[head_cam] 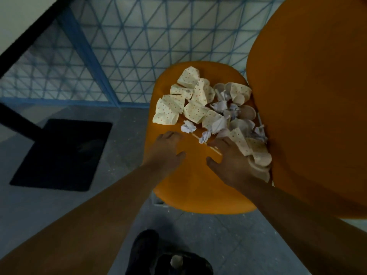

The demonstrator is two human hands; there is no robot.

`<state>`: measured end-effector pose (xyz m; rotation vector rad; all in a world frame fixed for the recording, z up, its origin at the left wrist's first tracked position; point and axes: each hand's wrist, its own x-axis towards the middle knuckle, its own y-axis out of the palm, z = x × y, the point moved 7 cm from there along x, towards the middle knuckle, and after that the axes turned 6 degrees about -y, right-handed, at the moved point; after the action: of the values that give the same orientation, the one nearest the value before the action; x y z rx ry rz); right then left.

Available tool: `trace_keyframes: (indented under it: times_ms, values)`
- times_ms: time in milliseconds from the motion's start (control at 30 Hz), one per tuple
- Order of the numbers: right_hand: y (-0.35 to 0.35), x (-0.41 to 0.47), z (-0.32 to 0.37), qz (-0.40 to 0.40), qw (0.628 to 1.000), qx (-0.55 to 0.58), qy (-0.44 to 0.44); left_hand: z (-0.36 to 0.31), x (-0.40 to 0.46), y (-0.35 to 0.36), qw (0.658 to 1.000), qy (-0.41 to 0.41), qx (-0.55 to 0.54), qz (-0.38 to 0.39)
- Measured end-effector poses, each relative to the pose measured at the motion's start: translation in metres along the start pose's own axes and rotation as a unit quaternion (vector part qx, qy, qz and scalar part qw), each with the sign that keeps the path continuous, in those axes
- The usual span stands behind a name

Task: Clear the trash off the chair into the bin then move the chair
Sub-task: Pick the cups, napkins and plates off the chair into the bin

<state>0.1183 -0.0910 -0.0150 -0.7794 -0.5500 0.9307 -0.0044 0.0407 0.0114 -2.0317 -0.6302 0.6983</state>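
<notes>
Nearest me, at the frame's bottom edge, sits a dark container (174, 261), probably the bin. Above it my left hand (168, 147) lies flat near the seat's left edge, fingers relaxed, holding nothing. My right hand (228, 155) spreads open toward the backrest side, fingertips touching the nearest dotted paper, nothing gripped. The trash pile (208, 110), dotted wrappers, crumpled white paper and pale discs, covers the far half of the orange chair (190, 187). I judge clearing is only starting; next I'd gather a handful. No readable writing.
</notes>
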Motion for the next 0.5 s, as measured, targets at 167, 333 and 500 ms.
trace_keyframes:
  times_ms: [167,333,500]
  values:
    - [0.036,0.039,-0.014,0.003,0.998,-0.036,0.059,0.000,0.061,0.023,0.991,0.112,0.027,0.063]
    - [0.056,0.072,-0.027,0.006,0.994,-0.065,0.092,0.008,0.122,0.052,0.977,0.174,0.040,0.120]
    - [0.062,0.084,-0.034,-0.017,0.989,-0.080,0.125,0.009,0.149,0.062,0.963,0.232,0.114,0.081]
